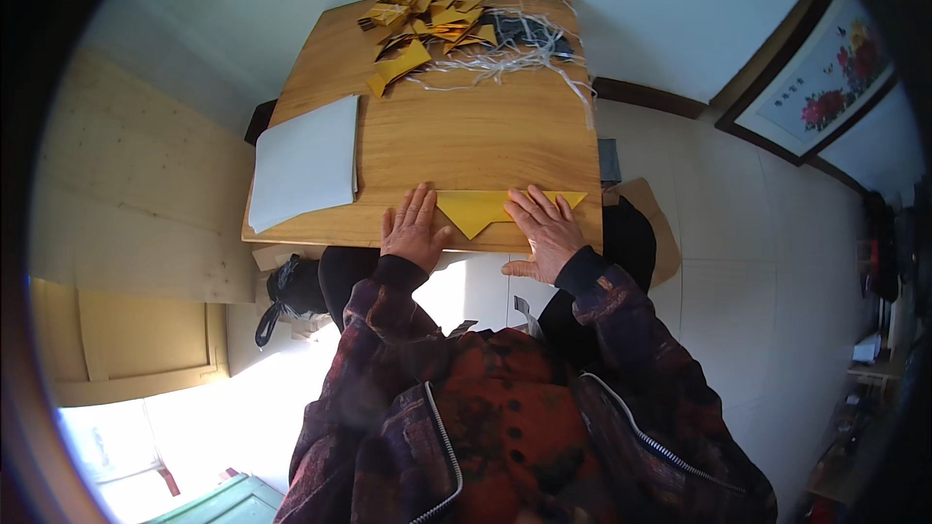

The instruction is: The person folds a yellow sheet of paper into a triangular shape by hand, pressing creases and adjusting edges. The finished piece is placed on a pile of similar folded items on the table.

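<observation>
A folded sheet of yellow paper (473, 211) lies along the near edge of the wooden table (466, 141), a pointed flap toward me. My right hand (546, 230) rests flat over its right part, fingers stretched out and thumb apart. Just left of the paper, my left hand (416, 230) lies palm down on the tabletop, fingers extended. Its thumb side is close to the paper's left end; whether it touches is hard to see. Neither hand grips anything. The underside of the paper is hidden.
A stack of white sheets (306, 163) sits at the table's left. Folded yellow paper pieces (437, 24) are heaped at the far side, beside a tangle of white strips (505, 60) over something dark grey. A black bag (294, 288) is below the left edge. A framed flower picture (820, 78) hangs at right.
</observation>
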Tool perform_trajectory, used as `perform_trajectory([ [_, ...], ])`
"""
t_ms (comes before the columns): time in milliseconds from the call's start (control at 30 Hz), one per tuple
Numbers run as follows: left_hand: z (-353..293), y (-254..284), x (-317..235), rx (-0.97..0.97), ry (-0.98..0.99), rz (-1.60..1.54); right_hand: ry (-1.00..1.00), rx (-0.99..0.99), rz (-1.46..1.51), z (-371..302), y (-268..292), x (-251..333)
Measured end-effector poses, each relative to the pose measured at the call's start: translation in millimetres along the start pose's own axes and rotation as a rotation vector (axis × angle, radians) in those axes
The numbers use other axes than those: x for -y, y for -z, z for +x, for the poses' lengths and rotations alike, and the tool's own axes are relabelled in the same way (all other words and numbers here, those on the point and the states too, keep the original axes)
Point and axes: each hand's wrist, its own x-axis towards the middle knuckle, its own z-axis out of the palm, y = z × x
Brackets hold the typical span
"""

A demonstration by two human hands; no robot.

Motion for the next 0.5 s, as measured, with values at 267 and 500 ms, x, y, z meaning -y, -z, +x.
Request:
perform_trajectory([
  [267,-14,-16,-61,0.014,-0.221,0.088,-0.040,0.006,0.032,4,9,4],
  [500,-9,-21,-56,0.025,-0.266,0.117,-0.269,-0.066,-0.073,-15,27,-22],
])
